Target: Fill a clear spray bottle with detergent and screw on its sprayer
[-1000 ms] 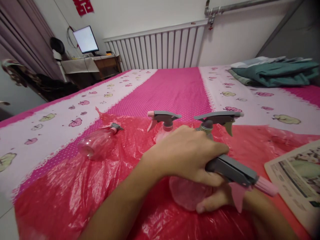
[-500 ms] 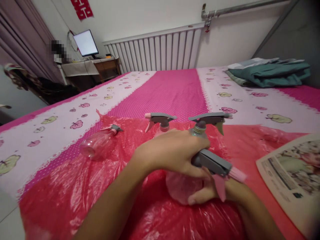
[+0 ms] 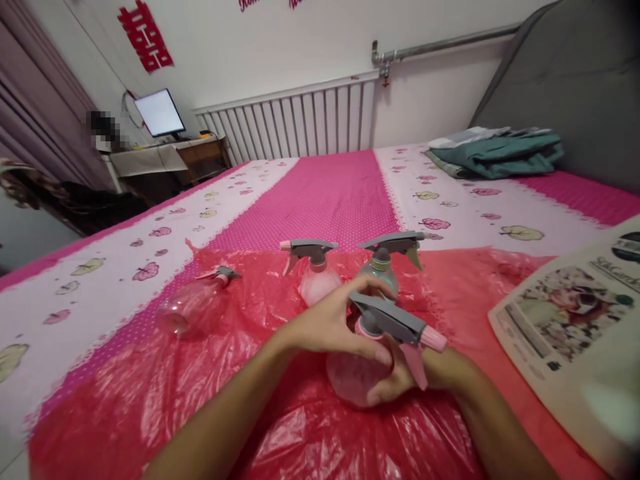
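A pink spray bottle (image 3: 353, 375) stands on red plastic sheeting (image 3: 150, 387) spread over a bed. My left hand (image 3: 333, 325) curls round the neck of its grey trigger head (image 3: 387, 319), whose pink nozzle points right. My right hand (image 3: 400, 377) wraps the bottle's round body from the right. Just behind stand a second pink bottle (image 3: 314, 280) and a greenish bottle (image 3: 383, 267), both with grey trigger heads. A clear pink bottle (image 3: 193, 303) lies on its side to the left.
A newspaper (image 3: 565, 320) lies at the right on the bed. Folded green bedding (image 3: 495, 153) sits at the far right by a grey headboard. A white radiator (image 3: 295, 123) lines the far wall, with a desk and lit monitor (image 3: 159, 113) at the left.
The view has pulled back and tilted up. The trigger head has swung from lying sideways to sitting more upright on the bottle, and my left hand has shifted from covering it to gripping its neck.
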{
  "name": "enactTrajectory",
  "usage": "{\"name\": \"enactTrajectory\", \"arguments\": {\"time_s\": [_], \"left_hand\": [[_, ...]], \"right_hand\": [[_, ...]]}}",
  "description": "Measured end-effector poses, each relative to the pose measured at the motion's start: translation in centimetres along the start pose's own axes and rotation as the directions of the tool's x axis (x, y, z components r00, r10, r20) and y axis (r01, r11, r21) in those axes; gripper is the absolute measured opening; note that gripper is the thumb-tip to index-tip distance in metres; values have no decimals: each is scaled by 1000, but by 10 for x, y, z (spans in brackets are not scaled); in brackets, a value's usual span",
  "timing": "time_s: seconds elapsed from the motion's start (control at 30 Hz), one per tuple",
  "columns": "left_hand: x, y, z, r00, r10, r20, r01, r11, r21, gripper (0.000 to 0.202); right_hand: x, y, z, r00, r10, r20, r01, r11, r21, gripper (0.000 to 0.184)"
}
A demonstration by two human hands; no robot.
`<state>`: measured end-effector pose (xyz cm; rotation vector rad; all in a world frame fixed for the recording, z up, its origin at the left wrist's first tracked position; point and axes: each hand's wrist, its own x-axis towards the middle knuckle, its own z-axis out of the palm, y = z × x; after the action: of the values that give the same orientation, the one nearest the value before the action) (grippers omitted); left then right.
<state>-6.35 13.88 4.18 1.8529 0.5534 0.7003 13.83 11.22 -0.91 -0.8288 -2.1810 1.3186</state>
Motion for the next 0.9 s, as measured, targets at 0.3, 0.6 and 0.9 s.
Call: {"name": "enactTrajectory", "arguments": {"time_s": [0.3,0.6,0.9], "left_hand": [[-23,-14,-6,983,24,184,-12,998,-67,55],[-31,-11,8,999,-23,-29,26,994,107,50],[-29,-3,19,994,5,-105,15,981,192,34]], "right_hand": [[10,-14,2,990,60,129,-58,998,-14,79],[8,-12,3,999,53,12,-54,997,46,84],[7,-13,2,1000,-7,-30,6,999,-40,76]]}}
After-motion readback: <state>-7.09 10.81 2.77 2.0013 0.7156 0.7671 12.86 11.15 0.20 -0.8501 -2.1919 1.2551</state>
